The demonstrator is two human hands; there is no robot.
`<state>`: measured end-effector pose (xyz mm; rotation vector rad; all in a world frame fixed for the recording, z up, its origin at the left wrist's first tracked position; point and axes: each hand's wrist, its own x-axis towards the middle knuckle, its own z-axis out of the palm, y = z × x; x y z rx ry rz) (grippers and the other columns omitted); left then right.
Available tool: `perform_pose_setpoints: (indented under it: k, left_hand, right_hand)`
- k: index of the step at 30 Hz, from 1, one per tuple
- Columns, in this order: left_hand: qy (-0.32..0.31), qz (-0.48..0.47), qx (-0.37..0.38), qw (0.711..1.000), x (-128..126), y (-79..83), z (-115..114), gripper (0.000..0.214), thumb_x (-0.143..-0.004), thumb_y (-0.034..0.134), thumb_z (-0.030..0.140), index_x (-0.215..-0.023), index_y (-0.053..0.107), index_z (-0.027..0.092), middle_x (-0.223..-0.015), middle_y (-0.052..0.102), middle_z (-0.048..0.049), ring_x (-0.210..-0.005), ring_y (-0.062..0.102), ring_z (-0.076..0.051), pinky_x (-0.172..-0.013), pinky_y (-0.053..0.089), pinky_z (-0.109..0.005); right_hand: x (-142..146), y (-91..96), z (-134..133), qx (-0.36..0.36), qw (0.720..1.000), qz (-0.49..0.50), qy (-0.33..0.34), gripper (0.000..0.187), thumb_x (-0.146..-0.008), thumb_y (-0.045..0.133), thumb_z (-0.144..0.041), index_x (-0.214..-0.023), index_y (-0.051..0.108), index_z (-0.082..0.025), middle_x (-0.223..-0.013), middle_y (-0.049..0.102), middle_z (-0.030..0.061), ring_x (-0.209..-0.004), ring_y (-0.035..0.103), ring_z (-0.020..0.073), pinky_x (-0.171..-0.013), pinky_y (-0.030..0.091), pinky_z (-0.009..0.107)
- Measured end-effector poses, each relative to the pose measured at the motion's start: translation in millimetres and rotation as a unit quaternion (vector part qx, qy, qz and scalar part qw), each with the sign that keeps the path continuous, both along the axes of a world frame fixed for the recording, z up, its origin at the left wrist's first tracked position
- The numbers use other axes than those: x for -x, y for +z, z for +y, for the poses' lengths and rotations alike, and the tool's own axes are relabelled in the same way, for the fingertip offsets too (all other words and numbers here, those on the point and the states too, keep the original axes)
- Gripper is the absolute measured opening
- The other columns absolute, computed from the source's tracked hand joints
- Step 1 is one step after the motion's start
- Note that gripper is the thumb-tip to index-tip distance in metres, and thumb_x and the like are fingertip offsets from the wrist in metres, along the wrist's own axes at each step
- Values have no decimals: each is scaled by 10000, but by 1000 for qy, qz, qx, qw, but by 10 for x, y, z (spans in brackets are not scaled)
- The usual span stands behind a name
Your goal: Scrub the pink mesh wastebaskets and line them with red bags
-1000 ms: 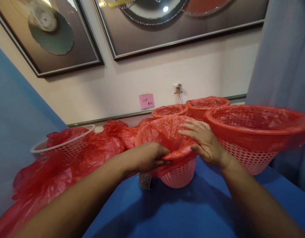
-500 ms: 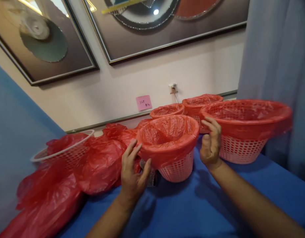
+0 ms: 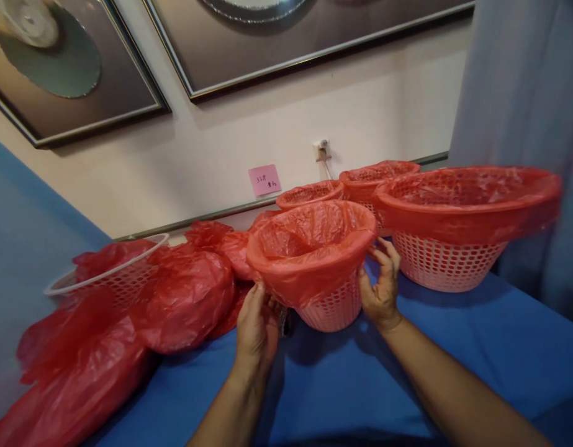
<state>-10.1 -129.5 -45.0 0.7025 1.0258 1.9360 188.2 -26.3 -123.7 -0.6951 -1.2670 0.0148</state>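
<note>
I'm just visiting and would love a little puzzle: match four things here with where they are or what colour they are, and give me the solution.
Things:
1. pink note
2. front lined basket
3. tabletop
4. white-rimmed basket

Places and colours:
A. blue
B. left of both hands, with red plastic inside
C. on the wall
D. between the left hand and the right hand

Right pairs: 1-C, 2-D, 3-A, 4-B
</note>
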Motion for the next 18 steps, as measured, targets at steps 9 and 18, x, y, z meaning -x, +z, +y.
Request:
perform_pose_setpoints:
  k: [9,18]
  left_hand:
    - [4,-10,69,998,121,-63,1,380,-631,884,187,-960,699,143,-843,718,-20,-657,654,-104,-641,566,-212]
    - [207,610,-199,739,50,-351,-363,316,-849,681,117,-1128,697,263,-1072,679,-52,-986,659,-190,-889,558,-352]
  right_hand:
    - [-86,28,104,7,1000,11,12,117,-871,566,-173,-977,597,-212,-1157,586,97,-1130,597,265,-996,487,521]
    - [-90,76,-204,-103,991,-85,-16,452,-764,616,-111,-1180,585,-282,-1224,529,77,-1107,575,275,-916,521,487]
